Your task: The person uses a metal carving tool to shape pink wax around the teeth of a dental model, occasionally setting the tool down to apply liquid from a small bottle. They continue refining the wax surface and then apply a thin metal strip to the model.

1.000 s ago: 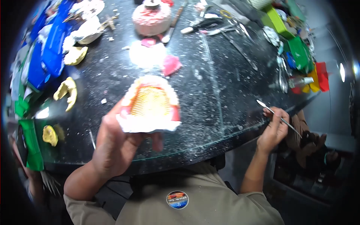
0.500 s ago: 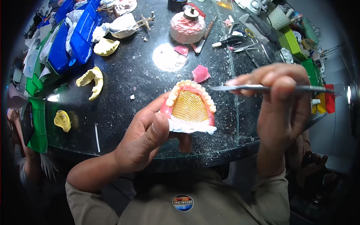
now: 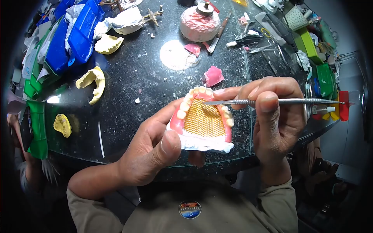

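My left hand [image 3: 153, 145] grips a denture on a white plaster model [image 3: 206, 144], thumb on the near left edge and fingers underneath. The denture has pink wax gums, a horseshoe of cream teeth and a gold mesh palate [image 3: 204, 122]. Between the thumb and fingers of my right hand [image 3: 278, 112] is a slim metal wax carver [image 3: 287, 101] with knurled grips. Its flat blade lies over the front of the mesh, just behind the front teeth, and casts a shadow there. My right fingertips come close to the teeth on the right side.
A piece of pink wax [image 3: 213, 76] lies beyond the denture. Farther back are a pink-topped round pot [image 3: 200, 25], a knife [image 3: 220, 33] and scissors-like tools [image 3: 262, 48]. Yellow plaster casts [image 3: 93, 83] sit at left, near blue bins [image 3: 83, 33]. White crumbs dot the black tabletop.
My right hand has moved left and down, bringing the carver's blade from beside the denture to over its mesh. My left hand and the denture have shifted slightly toward me and right.
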A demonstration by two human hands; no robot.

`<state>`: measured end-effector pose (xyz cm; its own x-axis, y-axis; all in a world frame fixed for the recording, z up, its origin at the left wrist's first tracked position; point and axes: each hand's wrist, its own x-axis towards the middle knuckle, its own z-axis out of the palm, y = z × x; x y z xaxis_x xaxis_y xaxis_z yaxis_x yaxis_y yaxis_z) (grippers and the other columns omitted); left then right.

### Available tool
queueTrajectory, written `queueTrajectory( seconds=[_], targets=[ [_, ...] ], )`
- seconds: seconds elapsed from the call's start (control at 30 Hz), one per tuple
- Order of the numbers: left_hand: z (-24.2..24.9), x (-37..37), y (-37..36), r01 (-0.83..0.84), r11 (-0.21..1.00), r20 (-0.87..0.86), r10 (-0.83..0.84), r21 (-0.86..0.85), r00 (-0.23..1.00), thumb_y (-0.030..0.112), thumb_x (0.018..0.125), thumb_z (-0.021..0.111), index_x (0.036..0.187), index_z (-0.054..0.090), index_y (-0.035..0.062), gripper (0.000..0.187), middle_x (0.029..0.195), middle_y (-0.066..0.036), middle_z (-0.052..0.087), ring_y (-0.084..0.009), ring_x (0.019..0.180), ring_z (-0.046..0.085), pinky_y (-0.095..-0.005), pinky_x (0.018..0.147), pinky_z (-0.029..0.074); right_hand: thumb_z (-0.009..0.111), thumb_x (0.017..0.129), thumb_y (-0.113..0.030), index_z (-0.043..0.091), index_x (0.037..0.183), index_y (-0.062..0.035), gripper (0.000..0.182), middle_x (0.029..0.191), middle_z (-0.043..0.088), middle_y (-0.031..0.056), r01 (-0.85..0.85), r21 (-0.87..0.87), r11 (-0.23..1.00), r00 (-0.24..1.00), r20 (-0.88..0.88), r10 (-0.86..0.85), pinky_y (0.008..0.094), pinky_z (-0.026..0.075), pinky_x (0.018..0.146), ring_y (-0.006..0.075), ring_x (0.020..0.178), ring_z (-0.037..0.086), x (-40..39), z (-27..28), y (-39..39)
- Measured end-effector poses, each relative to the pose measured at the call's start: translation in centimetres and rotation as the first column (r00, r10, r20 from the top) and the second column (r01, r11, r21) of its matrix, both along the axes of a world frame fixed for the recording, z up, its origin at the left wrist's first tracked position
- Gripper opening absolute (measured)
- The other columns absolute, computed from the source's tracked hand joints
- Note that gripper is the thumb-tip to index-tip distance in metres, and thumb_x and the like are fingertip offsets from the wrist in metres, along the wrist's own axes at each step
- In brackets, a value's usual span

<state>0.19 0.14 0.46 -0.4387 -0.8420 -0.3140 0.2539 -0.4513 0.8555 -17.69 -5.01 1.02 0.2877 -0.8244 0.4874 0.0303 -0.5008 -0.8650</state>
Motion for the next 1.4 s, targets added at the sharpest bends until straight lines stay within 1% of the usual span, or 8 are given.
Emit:
queueTrajectory(
  seconds=[0.27, 0.37, 0.67, 0.77, 0.97, 1.07, 1.3, 1.4],
  targets=[
    [0.58, -0.22, -0.05, -0.009, 0.999, 0.079, 0.006, 0.042, 0.997, 0.09, 0.057, 0.033, 0.136, 0.019, 0.002, 0.119, 0.117, -0.014, 0.051, -0.0184, 0.094, 0.058, -0.0263, 0.057, 0.05, 0.047, 0.092, -0.023, 0.044, 0.091, -0.0007, 0.023, 0.072, 0.053, 0.0098, 0.004, 0.005, 1.0, 0.999, -0.042, -0.004, 0.0466, 0.056, 0.067, 0.0195, 0.067, 0.06, -0.31, -0.22, 0.05],
    [0.43, -0.32, -0.04, -0.007, 1.0, 0.097, 0.007, 0.005, 0.995, 0.09, 0.058, 0.031, 0.136, 0.019, 0.0024, 0.118, 0.118, -0.014, 0.051, -0.0183, 0.094, 0.058, -0.0264, 0.057, 0.05, 0.047, 0.092, -0.023, 0.044, 0.091, -0.0007, 0.023, 0.072, 0.053, 0.0099, -0.001, 0.015, 1.0, 0.999, -0.046, 0.002, 0.0467, 0.056, 0.067, 0.0198, 0.067, 0.06, -0.32, -0.21, 0.13],
    [0.23, -0.16, -0.12, 0.015, 1.0, 0.079, -0.014, -0.017, 0.997, 0.091, 0.053, 0.034, 0.136, 0.018, 0.0019, 0.123, 0.118, -0.015, 0.05, -0.0182, 0.096, 0.057, -0.0257, 0.057, 0.051, 0.048, 0.092, -0.022, 0.044, 0.091, -0.0008, 0.021, 0.071, 0.054, 0.0093, -0.017, 0.024, 1.0, 1.0, 0.01, 0.017, 0.0449, 0.056, 0.067, 0.0155, 0.066, 0.059, 0.01, -0.16, 0.19],
    [0.49, -0.14, -0.2, 0.011, 1.0, 0.068, -0.013, 0.026, 0.998, 0.091, 0.052, 0.035, 0.136, 0.018, 0.0012, 0.125, 0.118, -0.015, 0.049, -0.0179, 0.096, 0.057, -0.0257, 0.058, 0.051, 0.048, 0.092, -0.022, 0.044, 0.09, -0.0008, 0.021, 0.071, 0.054, 0.0092, -0.005, -0.017, 1.0, 1.0, -0.025, 0.004, 0.0445, 0.056, 0.066, 0.0151, 0.066, 0.059, -0.2, -0.19, 0.06],
    [0.37, -0.31, -0.02, -0.02, 1.0, 0.059, 0.02, 0.011, 0.998, 0.091, 0.051, 0.037, 0.136, 0.018, 0.0004, 0.126, 0.118, -0.014, 0.05, -0.0167, 0.096, 0.057, -0.0249, 0.059, 0.051, 0.048, 0.092, -0.022, 0.044, 0.09, -0.001, 0.021, 0.071, 0.054, 0.009, -0.014, 0.005, 1.0, 1.0, -0.028, 0.014, 0.044, 0.056, 0.066, 0.0156, 0.066, 0.059, -0.21, -0.03, 0.13],
    [0.18, 0.06, -0.12, 0.025, 1.0, 0.061, -0.025, 0.011, 0.998, 0.091, 0.051, 0.037, 0.136, 0.018, 0.0005, 0.126, 0.118, -0.014, 0.05, -0.0167, 0.097, 0.056, -0.0245, 0.06, 0.05, 0.048, 0.092, -0.022, 0.044, 0.09, -0.0011, 0.021, 0.071, 0.054, 0.0088, -0.003, -0.015, 1.0, 0.998, -0.06, 0.002, 0.0438, 0.056, 0.066, 0.0162, 0.066, 0.06, -0.45, -0.16, 0.03],
    [0.35, 0.1, -0.06, 0.012, 1.0, 0.041, -0.013, 0.014, 0.999, 0.089, 0.054, 0.039, 0.137, 0.016, 0.0008, 0.123, 0.119, -0.013, 0.048, -0.017, 0.097, 0.056, -0.026, 0.06, 0.051, 0.047, 0.092, -0.022, 0.044, 0.09, -0.001, 0.021, 0.071, 0.054, 0.0089, 0.025, -0.064, 0.998, 0.996, -0.086, -0.03, 0.0428, 0.056, 0.065, 0.0166, 0.065, 0.06, -0.4, -0.24, -0.02],
    [0.18, 0.18, -0.06, 0.025, 1.0, 0.026, -0.025, 0.011, 0.999, 0.088, 0.055, 0.039, 0.137, 0.016, 0.0014, 0.121, 0.12, -0.013, 0.048, -0.0171, 0.098, 0.056, -0.0266, 0.06, 0.052, 0.046, 0.093, -0.023, 0.044, 0.09, -0.001, 0.022, 0.072, 0.053, 0.0093, 0.036, -0.049, 0.998, 0.998, -0.041, -0.038, 0.0431, 0.056, 0.067, 0.017, 0.066, 0.059, -0.11, -0.24, 0.1]
  ],
)
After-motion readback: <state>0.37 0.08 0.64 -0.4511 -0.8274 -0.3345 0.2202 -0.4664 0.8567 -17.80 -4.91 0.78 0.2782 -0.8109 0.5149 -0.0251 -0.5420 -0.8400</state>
